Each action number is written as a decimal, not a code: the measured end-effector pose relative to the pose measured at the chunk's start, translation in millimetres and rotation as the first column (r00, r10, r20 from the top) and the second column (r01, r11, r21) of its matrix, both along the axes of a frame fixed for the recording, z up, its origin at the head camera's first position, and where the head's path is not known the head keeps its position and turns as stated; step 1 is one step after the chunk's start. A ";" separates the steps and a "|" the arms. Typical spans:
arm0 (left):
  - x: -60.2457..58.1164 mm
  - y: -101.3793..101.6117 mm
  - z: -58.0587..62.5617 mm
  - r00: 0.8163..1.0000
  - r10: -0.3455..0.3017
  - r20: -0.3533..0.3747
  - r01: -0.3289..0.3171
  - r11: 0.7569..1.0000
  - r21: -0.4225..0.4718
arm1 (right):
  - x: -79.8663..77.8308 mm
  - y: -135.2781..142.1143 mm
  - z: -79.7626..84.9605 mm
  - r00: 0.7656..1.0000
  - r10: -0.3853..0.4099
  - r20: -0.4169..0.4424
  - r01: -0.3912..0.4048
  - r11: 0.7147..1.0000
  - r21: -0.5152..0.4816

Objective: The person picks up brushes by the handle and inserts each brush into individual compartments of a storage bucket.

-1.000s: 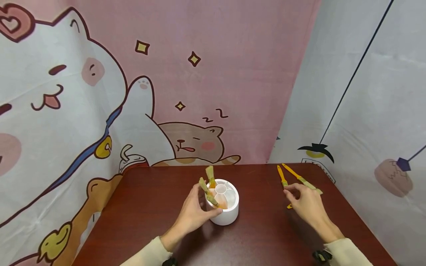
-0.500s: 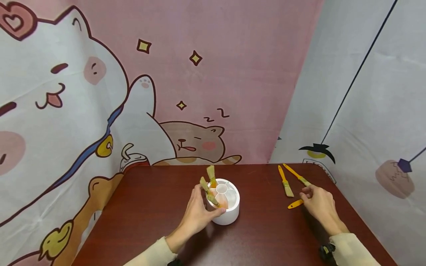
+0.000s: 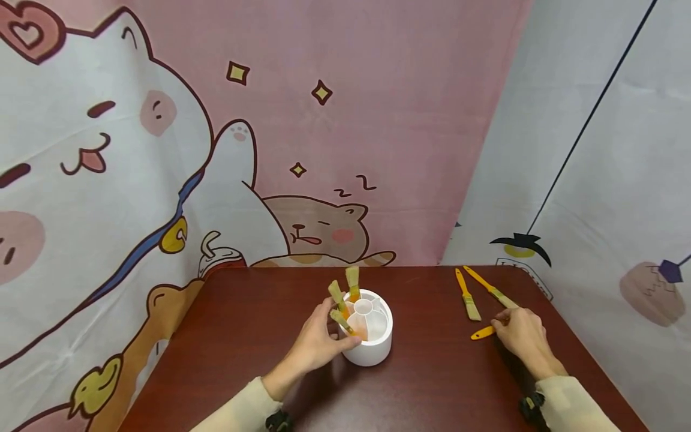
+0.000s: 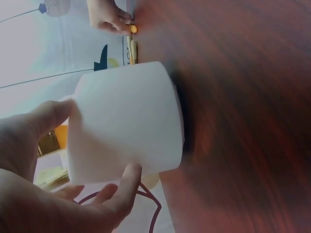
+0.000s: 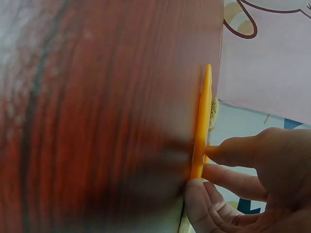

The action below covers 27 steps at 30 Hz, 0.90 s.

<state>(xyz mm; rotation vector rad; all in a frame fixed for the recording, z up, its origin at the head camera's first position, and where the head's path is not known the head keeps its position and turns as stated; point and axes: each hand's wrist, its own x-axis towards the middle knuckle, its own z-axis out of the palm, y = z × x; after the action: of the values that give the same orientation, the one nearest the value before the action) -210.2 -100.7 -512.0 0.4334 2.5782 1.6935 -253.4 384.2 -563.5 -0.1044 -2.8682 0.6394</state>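
My left hand (image 3: 313, 348) grips the side of a white round holder (image 3: 369, 355) with inner compartments, thumb at the near side. In the left wrist view the holder's smooth wall (image 4: 126, 121) fills the middle, between thumb and fingers. Several brushes stand bristles up at its left side, among them one brush (image 3: 352, 283) at the back. At the right of the table, my right hand (image 3: 522, 337) pinches a paintbrush by its yellow handle (image 3: 482, 333), low over the tabletop. Fingers hide the rest of it in the head view; the right wrist view shows the handle (image 5: 203, 116) close to the wood.
Two more yellow-handled brushes lie behind the right hand: a shorter brush (image 3: 468, 297) and a longer brush (image 3: 491, 289). The dark red wooden table (image 3: 259, 312) ends at a cartoon-printed cloth (image 3: 410, 150) behind and to the right.
My right hand has moved right, off the shorter brush, and its fingers now pinch the near brush. The left hand stays on the holder, where the brushes have shifted slightly.
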 end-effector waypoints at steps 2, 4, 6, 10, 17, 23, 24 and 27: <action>-1.8 -1.8 1.0 1.000 -0.020 0.008 0.020 1.000 0.008 | 0.3 0.7 1.5 1.000 0.004 0.013 -0.004 1.000 0.000; -3.5 -3.6 1.8 0.999 -0.032 0.011 0.032 0.999 0.000 | 0.9 1.2 2.8 1.000 0.006 0.022 -0.006 1.000 0.001; -5.1 -5.3 2.6 0.999 -0.043 0.020 0.043 0.999 -0.004 | 2.0 1.7 4.1 0.999 0.012 0.033 -0.012 1.000 0.000; -7.6 -7.6 2.6 0.997 -0.062 0.036 0.062 0.998 -0.001 | 3.9 2.6 6.1 0.998 0.015 0.065 -0.015 1.000 -0.002; -3.9 -4.9 -1.5 0.999 -0.032 -0.010 0.031 0.999 -0.007 | 6.6 6.4 9.4 0.990 -0.087 0.112 0.091 0.995 -0.036; 7.9 6.9 -7.7 0.989 0.126 -0.078 -0.136 0.981 -0.135 | 8.8 13.5 9.7 0.958 -0.199 0.207 0.216 0.975 -0.061; 9.1 9.3 -7.8 0.986 0.147 -0.082 -0.158 0.977 -0.147 | 8.7 14.6 9.6 0.952 -0.208 0.226 0.227 0.972 -0.058; 11.0 16.0 -8.2 0.976 0.195 -0.094 -0.208 0.966 -0.156 | 8.3 16.8 8.4 0.939 -0.224 0.261 0.245 0.968 -0.052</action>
<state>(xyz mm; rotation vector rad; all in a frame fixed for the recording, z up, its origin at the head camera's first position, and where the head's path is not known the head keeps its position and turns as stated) -199.3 -84.7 -520.2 0.2423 2.8790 1.5261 -245.1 401.1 -555.2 -0.5726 -2.9992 0.7453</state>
